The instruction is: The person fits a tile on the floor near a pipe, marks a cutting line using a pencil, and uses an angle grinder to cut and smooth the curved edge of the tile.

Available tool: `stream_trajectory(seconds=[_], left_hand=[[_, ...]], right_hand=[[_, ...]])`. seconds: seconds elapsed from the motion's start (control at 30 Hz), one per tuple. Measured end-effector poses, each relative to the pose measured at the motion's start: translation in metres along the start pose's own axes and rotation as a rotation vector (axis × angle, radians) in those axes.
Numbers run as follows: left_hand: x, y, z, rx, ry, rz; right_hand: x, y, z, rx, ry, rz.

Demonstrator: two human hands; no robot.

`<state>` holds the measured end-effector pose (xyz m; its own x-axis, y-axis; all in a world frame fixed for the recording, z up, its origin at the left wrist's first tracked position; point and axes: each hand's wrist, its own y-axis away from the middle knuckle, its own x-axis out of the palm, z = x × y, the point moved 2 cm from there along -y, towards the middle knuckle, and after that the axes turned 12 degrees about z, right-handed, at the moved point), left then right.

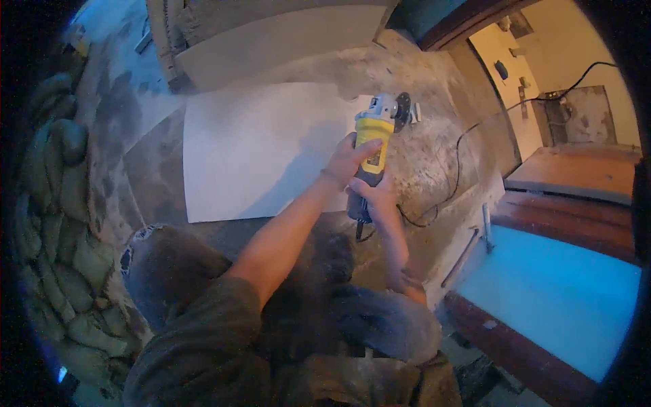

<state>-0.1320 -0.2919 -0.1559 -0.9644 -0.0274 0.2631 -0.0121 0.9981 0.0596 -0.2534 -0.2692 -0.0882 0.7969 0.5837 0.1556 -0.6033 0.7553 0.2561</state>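
Observation:
A yellow and black angle grinder [374,136] is held between my hands, its dark disc [403,111] pointing away from me and to the right. My left hand [351,157] wraps the yellow body just behind the metal head. Farther back, my right hand [380,198] grips the dark rear handle. Beneath and left of the tool lies a large white flat panel [237,149] on the floor, with one corner by the grinder's head. Beside the disc is a small pale piece [416,112]; whether the disc touches anything cannot be made out.
A black cord [459,159] runs from the grinder across the dusty floor to the right wall. Stacked full sacks [64,203] line the left side. Large boards [285,44] lean at the back. A blue-lit surface [549,292] with dark reddish edging and a long thin bar [461,258] are at right.

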Motion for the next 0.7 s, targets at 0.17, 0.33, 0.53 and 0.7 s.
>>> stream_trajectory(seconds=[0.17, 0.33, 0.53, 0.7], left_hand=[[0.019, 0.003, -0.018, -0.081, 0.320, -0.061], [0.016, -0.002, -0.016, -0.122, 0.295, -0.022], [0.001, -0.011, 0.017, -0.160, 0.342, -0.118], [0.012, -0.009, 0.006, -0.252, 0.212, -0.207]], right_hand=[[-0.019, 0.001, -0.009, 0.038, 0.132, -0.010], [-0.017, -0.001, -0.009, 0.070, 0.041, -0.014], [-0.024, -0.021, -0.027, 0.020, -0.057, 0.084], [-0.041, -0.028, -0.045, -0.037, 0.176, 0.107]])
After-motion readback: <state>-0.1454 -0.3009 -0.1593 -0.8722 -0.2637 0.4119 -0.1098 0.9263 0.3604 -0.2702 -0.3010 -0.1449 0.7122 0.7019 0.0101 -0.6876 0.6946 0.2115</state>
